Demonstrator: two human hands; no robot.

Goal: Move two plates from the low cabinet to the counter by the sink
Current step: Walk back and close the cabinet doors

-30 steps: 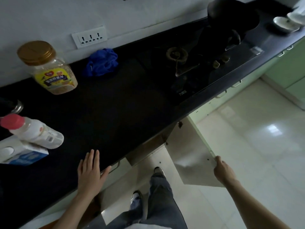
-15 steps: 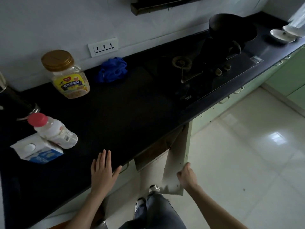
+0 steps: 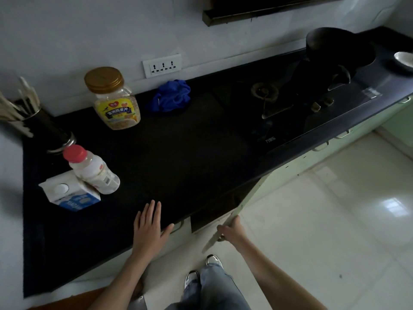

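My left hand lies flat, fingers spread, on the front edge of the black counter. My right hand grips the free edge of the pale green low cabinet door, which is seen nearly edge-on and stands partly ajar below the counter. The dark cabinet opening shows nothing inside; no plates are visible there. A small white dish sits on the counter at the far right.
On the counter: an oat jar, blue cloth, pink-capped bottle, milk carton, chopstick holder. Gas hob with a black wok to the right. Tiled floor and my legs below.
My right hand has swung the cabinet door from wide open toward the cabinet, so it now shows nearly edge-on. The view has tilted up. My left hand has stayed on the counter.
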